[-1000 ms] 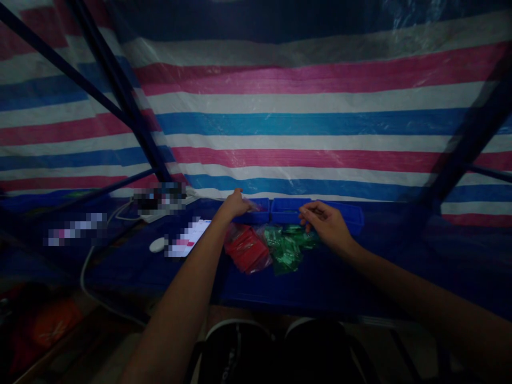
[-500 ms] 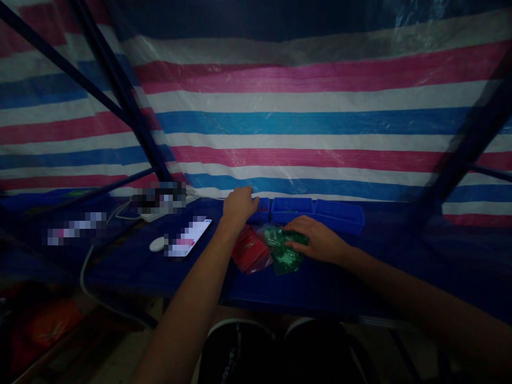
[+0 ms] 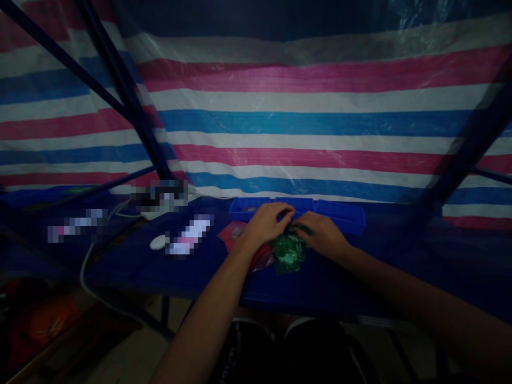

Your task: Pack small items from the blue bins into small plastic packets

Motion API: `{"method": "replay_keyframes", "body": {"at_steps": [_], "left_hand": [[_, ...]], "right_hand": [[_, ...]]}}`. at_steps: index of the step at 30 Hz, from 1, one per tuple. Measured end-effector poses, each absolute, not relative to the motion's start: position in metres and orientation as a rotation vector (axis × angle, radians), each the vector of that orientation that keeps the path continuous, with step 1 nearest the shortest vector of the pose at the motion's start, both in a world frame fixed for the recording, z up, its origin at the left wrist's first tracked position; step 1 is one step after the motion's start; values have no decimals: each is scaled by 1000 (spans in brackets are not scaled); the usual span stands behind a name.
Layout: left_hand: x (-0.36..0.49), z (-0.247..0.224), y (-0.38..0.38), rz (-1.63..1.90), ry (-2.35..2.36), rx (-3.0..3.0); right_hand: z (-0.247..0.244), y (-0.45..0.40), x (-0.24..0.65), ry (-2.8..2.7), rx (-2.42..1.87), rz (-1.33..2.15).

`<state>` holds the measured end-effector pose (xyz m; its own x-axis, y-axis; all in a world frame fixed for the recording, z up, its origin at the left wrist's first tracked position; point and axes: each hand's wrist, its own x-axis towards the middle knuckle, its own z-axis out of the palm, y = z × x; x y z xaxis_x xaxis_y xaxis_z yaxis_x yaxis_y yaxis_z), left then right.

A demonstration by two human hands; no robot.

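My left hand [image 3: 269, 223] has its thumb and fingers curled together just above a heap of shiny green plastic packets [image 3: 288, 255]. What its fingertips hold, if anything, is too dark to make out. My right hand [image 3: 323, 233] is closed on a green packet at the top right of the heap, its fingertips close to those of the left. Red plastic packets [image 3: 231, 234] lie left of the green ones, partly hidden under my left hand and wrist. Behind both hands stand a left blue bin [image 3: 237, 207], a middle blue bin [image 3: 302, 202] and a right blue bin [image 3: 343, 213].
On the blue table [image 3: 132, 269] to the left are a phone [image 3: 190, 234] with a blurred screen, a white round object [image 3: 159, 242] and a power strip [image 3: 154, 214] with cables. A striped tarp [image 3: 300, 122] hangs behind, with dark metal posts [image 3: 146, 130] at the sides.
My left hand has come back from the left bin, rightward to the green packets. My right hand's fingers have curled in on a green packet. The red packets now spread further left.
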<state>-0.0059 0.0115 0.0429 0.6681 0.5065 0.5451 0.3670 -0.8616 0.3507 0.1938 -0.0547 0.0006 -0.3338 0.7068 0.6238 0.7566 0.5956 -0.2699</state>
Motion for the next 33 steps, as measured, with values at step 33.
{"method": "replay_keyframes", "body": {"at_steps": [33], "left_hand": [[-12,42,-3,1041,669,2527]], "right_hand": [[7,-52,193,-1370,-903,760]]}}
